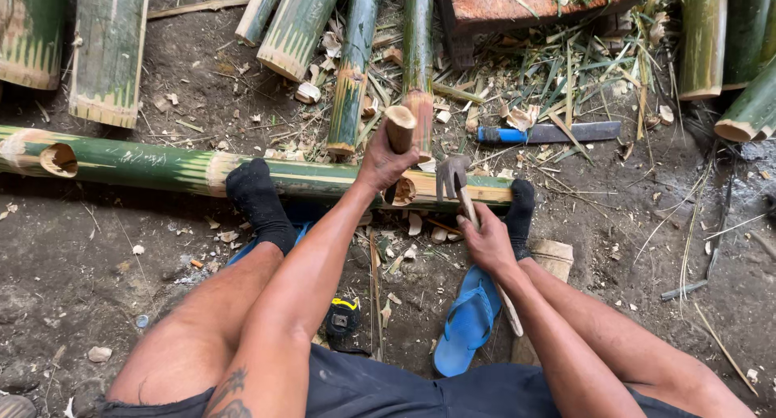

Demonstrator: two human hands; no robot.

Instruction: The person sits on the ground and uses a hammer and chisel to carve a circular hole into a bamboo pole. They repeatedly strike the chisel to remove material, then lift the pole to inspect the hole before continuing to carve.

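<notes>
1. Left hand (386, 161): was closed round a short wooden peg (400, 127), held upright over a notch (402, 190) in the pole, just right of frame centre.
2. Right hand (487, 242): was wrapped tight on the handle of a claw hammer (453, 175), head raised just at 3 o'clock of the notch, close beside the left hand.
3. Pole (162, 166): long green bamboo, lay across the ground from 9 o'clock to centre-right, pinned under both socked feet; left foot (257, 198) on its middle, right foot (520, 206) near its cut end.
4. Second hole (58, 159): showed near the pole's far left end.
5. Knife (548, 133): blue-handled, lay on the chips at 1 o'clock of the hands, well apart from them.
6. Sandal (467, 321): blue, lay between the legs at 6 o'clock of the hammer; a tape measure (343, 321) lay to its left.
7. Cut bamboo lengths (299, 26): leaned along the top edge at 12 o'clock.
8. Risk, judged: the fingers gripped the peg close to its top, so a blow off-centre could land on them.
9. Risk, judged: the round pole was held by feet alone; a glancing strike could roll it and bring the hammer toward the right foot.
10. Risk, judged: a tilted peg could split the notch wall.
</notes>
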